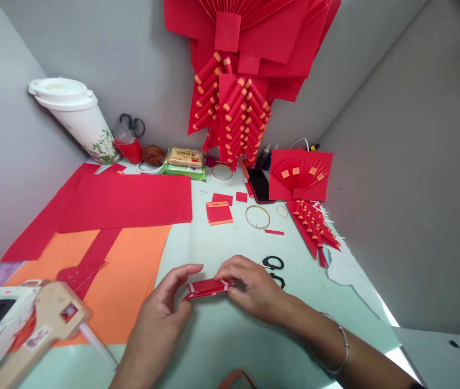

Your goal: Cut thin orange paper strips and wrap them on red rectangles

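Note:
Over the middle of the table, my right hand [254,292] pinches the right end of a small red paper piece [208,288]. White strips run along its edges, and it looks folded or stacked. Around the paper's left end, my left hand [157,313] is open, with thumb and forefinger spread apart; its thumb lies close to the paper's edge, and I cannot tell if it touches. Partly hidden behind my right wrist are scissors [273,263] with black handles.
Large red sheets [128,202] and orange paper [132,275] cover the left. A glue gun [57,316] lies front left. Small red pieces [219,213], a tape ring [258,216] and a phone [259,185] lie further back. Red firecracker decorations [241,119] hang on the wall.

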Available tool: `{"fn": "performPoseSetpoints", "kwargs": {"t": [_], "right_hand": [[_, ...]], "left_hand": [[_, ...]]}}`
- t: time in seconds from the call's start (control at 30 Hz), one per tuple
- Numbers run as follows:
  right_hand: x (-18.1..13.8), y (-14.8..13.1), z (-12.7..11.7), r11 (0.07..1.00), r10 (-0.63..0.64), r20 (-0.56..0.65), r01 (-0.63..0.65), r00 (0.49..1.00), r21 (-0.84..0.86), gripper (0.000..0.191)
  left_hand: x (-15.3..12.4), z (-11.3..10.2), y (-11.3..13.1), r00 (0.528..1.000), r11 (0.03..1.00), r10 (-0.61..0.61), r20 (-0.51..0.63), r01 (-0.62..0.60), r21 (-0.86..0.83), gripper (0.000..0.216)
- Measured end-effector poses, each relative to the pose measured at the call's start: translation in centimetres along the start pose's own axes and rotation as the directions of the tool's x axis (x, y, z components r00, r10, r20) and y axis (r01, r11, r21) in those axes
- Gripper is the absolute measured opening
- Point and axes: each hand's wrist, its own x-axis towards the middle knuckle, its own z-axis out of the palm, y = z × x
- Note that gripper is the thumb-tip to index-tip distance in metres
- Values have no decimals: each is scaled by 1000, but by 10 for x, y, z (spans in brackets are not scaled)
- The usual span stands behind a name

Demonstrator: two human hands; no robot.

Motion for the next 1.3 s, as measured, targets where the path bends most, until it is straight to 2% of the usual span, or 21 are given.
{"fn": "performPoseSetpoints", "kwargs": {"t": [0.17, 0.37, 0.47, 0.53, 0.67, 0.83, 0.93, 1.07, 1.3], "right_hand": [[-1, -2, 1, 1000, -6, -26, 7, 1000, 24, 20], [-1, -1, 1, 992, 96, -144, -83, 985, 93, 11], [-1, -1, -1, 972, 182, -187, -148, 965, 181, 11], [-2, -1, -2, 927, 276, -153, -221, 949, 303, 12], [-2, 1, -3, 750, 437, -1, -364, 899, 552, 22], [2, 5, -1, 625, 520, 36, -409, 853, 664, 38], [4, 4, 0, 592, 569, 39, -442, 822, 674, 41], [3, 4, 1, 580, 606, 101, -525, 789, 623, 41], [1, 12, -1, 627, 546, 93, -480, 833, 613, 36]], "left_hand": [[0, 3, 0, 1000, 1000, 0, 25, -1, 28, 54], [0, 5, 6, 1000, 990, 3, 7, -4, 143, 29], [1, 6, 5, 1000, 986, 13, 24, -17, 164, 29], [1, 6, 5, 998, 991, 8, 62, -16, 133, 32], [0, 6, 8, 990, 996, -50, 133, 40, 73, 38], [0, 7, 16, 968, 967, -173, 184, 203, -157, 45], [0, 8, 19, 962, 944, -203, 180, 241, -225, 45], [0, 10, 19, 962, 931, -195, 190, 243, -273, 42], [2, 4, 6, 977, 908, -190, 100, 213, -359, 48]]}}
